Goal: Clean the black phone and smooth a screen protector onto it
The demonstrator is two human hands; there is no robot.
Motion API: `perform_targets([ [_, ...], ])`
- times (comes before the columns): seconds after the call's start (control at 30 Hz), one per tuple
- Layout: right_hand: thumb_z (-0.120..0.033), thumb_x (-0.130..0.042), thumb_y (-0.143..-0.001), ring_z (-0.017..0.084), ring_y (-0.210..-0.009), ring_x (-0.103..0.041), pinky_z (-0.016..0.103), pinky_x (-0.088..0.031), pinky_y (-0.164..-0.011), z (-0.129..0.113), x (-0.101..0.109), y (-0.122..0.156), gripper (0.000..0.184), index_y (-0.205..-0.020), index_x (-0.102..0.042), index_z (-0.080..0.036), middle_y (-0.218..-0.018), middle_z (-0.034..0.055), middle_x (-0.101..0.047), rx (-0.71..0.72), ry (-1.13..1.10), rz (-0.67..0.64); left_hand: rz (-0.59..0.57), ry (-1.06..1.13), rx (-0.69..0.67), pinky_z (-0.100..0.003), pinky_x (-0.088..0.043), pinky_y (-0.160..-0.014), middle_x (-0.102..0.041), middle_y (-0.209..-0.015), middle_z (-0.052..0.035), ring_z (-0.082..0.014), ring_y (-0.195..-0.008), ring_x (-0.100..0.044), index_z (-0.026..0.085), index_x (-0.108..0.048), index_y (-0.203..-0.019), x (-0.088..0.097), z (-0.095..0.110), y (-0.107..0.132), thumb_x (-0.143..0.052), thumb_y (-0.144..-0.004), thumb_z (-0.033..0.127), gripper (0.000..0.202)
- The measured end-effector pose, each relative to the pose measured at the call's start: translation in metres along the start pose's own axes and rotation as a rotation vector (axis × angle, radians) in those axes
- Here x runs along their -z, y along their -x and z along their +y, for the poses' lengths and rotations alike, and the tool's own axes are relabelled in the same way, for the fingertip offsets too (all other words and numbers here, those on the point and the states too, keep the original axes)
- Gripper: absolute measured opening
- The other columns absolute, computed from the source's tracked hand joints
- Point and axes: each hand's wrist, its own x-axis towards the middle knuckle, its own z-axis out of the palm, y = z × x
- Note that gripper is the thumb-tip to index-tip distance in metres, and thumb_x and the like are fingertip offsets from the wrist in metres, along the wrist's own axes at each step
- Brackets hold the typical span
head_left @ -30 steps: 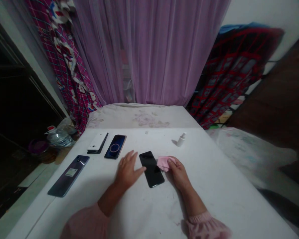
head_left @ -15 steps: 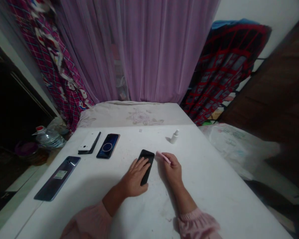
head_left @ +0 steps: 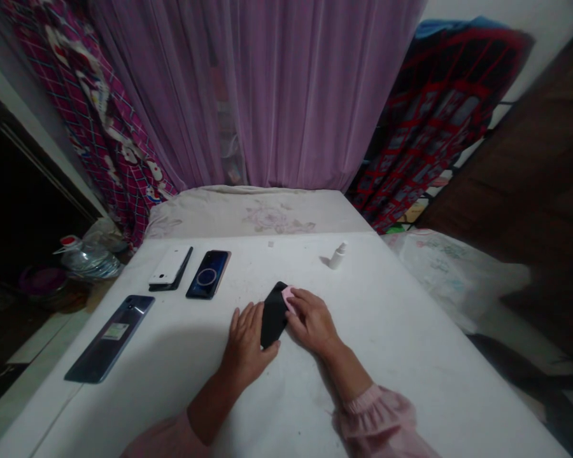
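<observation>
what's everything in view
table: 1, white, centre
handled phone: 1, black, table middle
cloth: 1, pink, on handled phone
stacked phones: 2, white and dark, left
ringed phone: 1, blue, beside stacked phones
labelled phone: 1, dark, front left
spray bottle: 1, white, back right
sheet: 1, floral cream, far end
jug: 1, clear, left of table
curtains: count unclear, purple, behind table
patterned fabric: 1, magenta, behind left
checked fabric: 1, red, behind right
left hand: 1, pink-sleeved, at handled phone
right hand: 1, pink-sleeved, holding cloth
</observation>
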Motion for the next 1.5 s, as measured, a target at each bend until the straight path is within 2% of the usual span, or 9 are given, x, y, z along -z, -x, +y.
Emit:
perform_targets([
  [0.17, -0.023, -0.052, -0.092, 0.025, -0.106, -0.060, 0.042, -0.046, -0.093, 0.006, -0.001, -0.008, 0.029, -0.116, -0.068, -0.024, -0.118, 0.0092, -0.069, -0.038, 0.021, 0.043, -0.067, -0.003, -0.011, -0.057, -0.021, -0.117, -0.051, -0.145, -0.0199, -0.0334, -0.138, -0.042, 0.010, -0.028, -0.148, 0.004, -0.003, -0.001, -0.061, -0.080, 0.039, 0.081],
  [0.27, -0.024, -0.052, -0.094, 0.025, -0.096, -0.060, 0.039, -0.046, -0.083, 0.002, -0.003, -0.009, 0.024, -0.107, -0.072, -0.024, -0.106, 0.0093, -0.071, -0.031, 0.086, 0.059, -0.106, -0.007, -0.020, -0.057, -0.019, -0.117, -0.049, -0.146, -0.0200, -0.0336, -0.139, -0.040, 0.010, -0.025, -0.149, 0.005, -0.005, 0.000, -0.061, -0.081, 0.042, 0.083],
  [0.5, -0.021, -0.049, -0.095, 0.020, -0.084, -0.057, 0.034, -0.043, -0.074, -0.024, 0.002, 0.020, 0.025, -0.106, -0.071, -0.023, -0.092, 0.0078, -0.068, 0.154, 0.069, -0.081, -0.103, 0.008, -0.009, -0.056, -0.017, -0.118, -0.046, -0.149, -0.0185, -0.0312, -0.141, -0.038, 0.012, -0.022, -0.151, 0.004, -0.005, 0.000, -0.057, -0.082, 0.038, 0.081],
  [0.73, -0.021, -0.048, -0.094, 0.022, -0.084, -0.060, 0.033, -0.046, -0.075, 0.016, 0.000, -0.010, 0.027, -0.102, -0.074, -0.020, -0.089, 0.0100, -0.068, -0.105, 0.135, 0.100, -0.131, 0.030, 0.019, -0.056, -0.016, -0.119, -0.047, -0.148, -0.0180, -0.0307, -0.141, -0.038, 0.012, -0.020, -0.151, 0.008, -0.002, -0.003, -0.058, -0.080, 0.033, 0.083],
  [1.0, -0.021, -0.048, -0.095, 0.020, -0.077, -0.057, 0.032, -0.043, -0.070, -0.026, -0.005, 0.008, 0.025, -0.100, -0.073, -0.024, -0.083, 0.0060, -0.066, 0.114, 0.175, -0.055, -0.114, 0.034, 0.013, -0.056, -0.015, -0.118, -0.046, -0.150, -0.0167, -0.0306, -0.141, -0.038, 0.015, -0.020, -0.151, 0.005, -0.002, -0.002, -0.057, -0.080, 0.032, 0.082],
  [1.13, -0.023, -0.048, -0.096, 0.021, -0.080, -0.059, 0.032, -0.045, -0.072, -0.006, -0.006, -0.007, 0.027, -0.099, -0.075, -0.023, -0.085, 0.0076, -0.068, -0.003, 0.179, 0.020, -0.142, 0.033, 0.023, -0.057, -0.015, -0.119, -0.046, -0.149, -0.0170, -0.0302, -0.142, -0.037, 0.012, -0.022, -0.151, 0.007, -0.002, -0.004, -0.058, -0.081, 0.032, 0.082],
  [1.27, -0.026, -0.050, -0.094, 0.022, -0.082, -0.060, 0.033, -0.047, -0.073, 0.017, -0.009, -0.021, 0.026, -0.101, -0.075, -0.024, -0.088, 0.0087, -0.068, -0.123, 0.170, 0.080, -0.172, 0.024, -0.011, -0.058, -0.016, -0.118, -0.045, -0.151, -0.0138, -0.0315, -0.142, -0.036, 0.019, -0.037, -0.147, 0.013, -0.003, -0.006, -0.059, -0.084, 0.036, 0.069],
  [1.4, -0.028, -0.049, -0.094, 0.021, -0.085, -0.061, 0.032, -0.049, -0.075, 0.024, -0.009, -0.017, 0.027, -0.106, -0.074, -0.025, -0.089, 0.0070, -0.067, -0.191, 0.036, 0.139, -0.155, 0.003, -0.088, -0.057, -0.022, -0.117, -0.040, -0.154, -0.0120, -0.0320, -0.144, -0.033, 0.021, -0.049, -0.141, 0.019, -0.002, -0.004, -0.056, -0.089, 0.033, 0.054],
  [1.5, -0.034, -0.047, -0.096, 0.019, -0.083, -0.061, 0.031, -0.049, -0.074, 0.027, -0.007, -0.013, 0.031, -0.106, -0.073, -0.023, -0.087, 0.0063, -0.066, -0.290, -0.060, 0.224, -0.157, 0.029, -0.173, -0.051, -0.031, -0.116, -0.049, -0.148, -0.0083, -0.0278, -0.139, -0.041, 0.022, -0.056, -0.136, 0.022, -0.001, -0.004, -0.048, -0.093, 0.024, 0.043],
])
